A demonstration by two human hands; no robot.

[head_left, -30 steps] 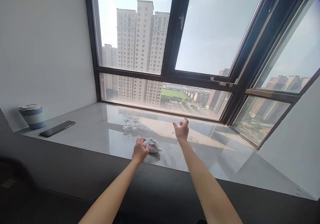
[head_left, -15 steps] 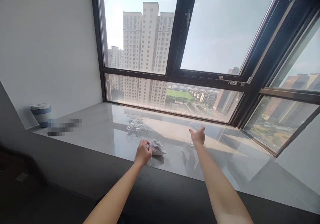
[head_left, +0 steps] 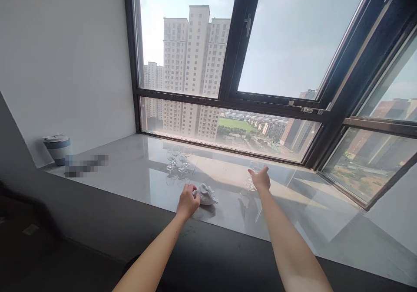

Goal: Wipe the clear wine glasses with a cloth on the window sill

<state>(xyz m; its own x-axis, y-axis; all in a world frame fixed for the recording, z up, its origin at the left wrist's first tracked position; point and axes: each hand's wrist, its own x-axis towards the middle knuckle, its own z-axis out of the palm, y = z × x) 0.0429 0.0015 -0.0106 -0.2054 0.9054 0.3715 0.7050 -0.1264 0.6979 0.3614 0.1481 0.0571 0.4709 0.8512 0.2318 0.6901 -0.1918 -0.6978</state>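
My left hand point(head_left: 188, 201) is closed on a crumpled white cloth point(head_left: 206, 194) that lies on the glossy grey window ledge point(head_left: 130, 170). Further right, my right hand point(head_left: 259, 180) is wrapped around a clear stemmed glass point(head_left: 251, 177) standing on the ledge; the glass is faint and mostly hidden behind the fingers. A group of three clear wine glasses point(head_left: 177, 158) stands upright behind the cloth, nearer the window.
A blue-and-white lidded cup point(head_left: 57, 149) and a flat blurred object point(head_left: 86, 165) sit at the ledge's left end by the white wall. Large dark-framed windows point(head_left: 228, 96) run along the back and right. A dark surface point(head_left: 97, 235) lies in front of the ledge.
My right hand went from open above the ledge to reaching right and closing around the stemmed glass. The left hand stayed on the cloth. The view shifted slightly left.
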